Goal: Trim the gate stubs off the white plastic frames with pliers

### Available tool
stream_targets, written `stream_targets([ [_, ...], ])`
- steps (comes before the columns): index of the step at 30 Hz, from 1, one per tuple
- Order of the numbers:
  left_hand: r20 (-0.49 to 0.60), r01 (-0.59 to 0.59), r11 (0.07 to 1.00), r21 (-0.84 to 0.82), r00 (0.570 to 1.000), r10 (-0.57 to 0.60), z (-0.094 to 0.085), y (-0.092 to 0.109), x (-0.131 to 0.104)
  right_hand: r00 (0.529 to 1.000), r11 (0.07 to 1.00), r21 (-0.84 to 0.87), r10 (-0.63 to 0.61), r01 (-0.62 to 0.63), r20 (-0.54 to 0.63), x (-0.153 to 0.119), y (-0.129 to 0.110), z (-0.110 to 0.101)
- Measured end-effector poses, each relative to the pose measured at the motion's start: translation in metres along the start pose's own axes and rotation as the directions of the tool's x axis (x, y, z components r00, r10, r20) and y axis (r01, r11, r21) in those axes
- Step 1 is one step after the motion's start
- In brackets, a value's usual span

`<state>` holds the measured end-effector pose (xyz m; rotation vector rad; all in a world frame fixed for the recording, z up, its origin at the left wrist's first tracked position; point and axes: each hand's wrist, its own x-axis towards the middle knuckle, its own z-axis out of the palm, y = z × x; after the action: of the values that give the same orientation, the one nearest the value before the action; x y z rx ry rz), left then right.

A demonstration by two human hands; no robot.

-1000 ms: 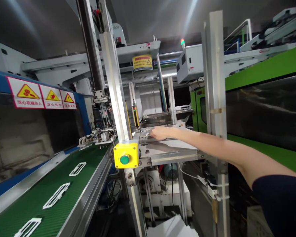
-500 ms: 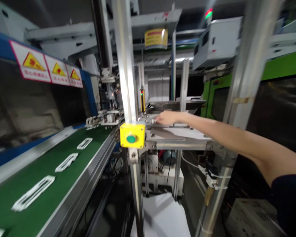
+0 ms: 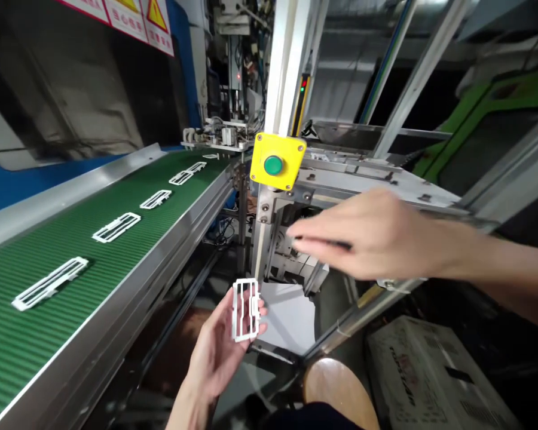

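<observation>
Running from the near left to a far end beside the machinery, the green conveyor belt carries white frames in a line between its side edges. The right hand is in the air beyond its right edge, thumb and fingers drawn nearly together; blur hides whether anything small sits between the tips. The left hand, lower and also off that edge, grips one upright white frame by its sides, thumb on one, fingers round the other.

That thin frame could bend or snap if squeezed hard, or drop to the floor if the light hold slackens. Two frames towards the belt's far end lie so close that they might snag if pushed together.

Counted: one belt, two hands, one yellow box, one green button, seven visible frames: six on the belt, one held.
</observation>
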<state>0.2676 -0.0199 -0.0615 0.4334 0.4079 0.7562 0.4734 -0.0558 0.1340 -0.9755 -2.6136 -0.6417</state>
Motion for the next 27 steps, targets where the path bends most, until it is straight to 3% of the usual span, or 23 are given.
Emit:
stream_targets([
  [5,-0.009,-0.024,0.998,-0.056,1.0,0.023,0.025,0.003,0.014,0.979,0.978,-0.086,-0.18,0.189,0.1,-0.008,-0.028,0.035],
  [8,-0.03,0.084,0.992,-0.091,0.996,-0.087,0.042,0.002,0.023,0.93,0.928,-0.107,-0.341,0.356,0.136,-0.01,-0.046,0.048],
  [10,-0.036,0.123,0.989,-0.083,0.991,-0.127,0.051,0.001,0.026,0.907,0.901,-0.141,-0.385,0.409,0.17,-0.012,-0.051,0.053],
  [13,-0.032,0.014,0.999,-0.043,0.999,-0.015,0.057,0.002,0.026,0.918,0.908,-0.171,-0.353,0.383,0.184,-0.018,-0.048,0.055],
  [17,-0.017,-0.151,0.987,0.055,0.988,0.152,0.055,0.007,0.021,0.96,0.945,-0.178,-0.259,0.275,0.108,-0.03,-0.037,0.059],
  [22,-0.041,-0.124,0.988,0.09,0.991,0.128,0.06,0.009,0.017,0.963,0.943,-0.203,-0.269,0.266,0.01,-0.036,-0.036,0.063],
  [27,-0.059,-0.104,0.967,0.234,0.991,0.121,0.057,0.011,0.013,0.958,0.938,-0.291,-0.241,0.188,-0.158,-0.039,-0.014,0.026],
])
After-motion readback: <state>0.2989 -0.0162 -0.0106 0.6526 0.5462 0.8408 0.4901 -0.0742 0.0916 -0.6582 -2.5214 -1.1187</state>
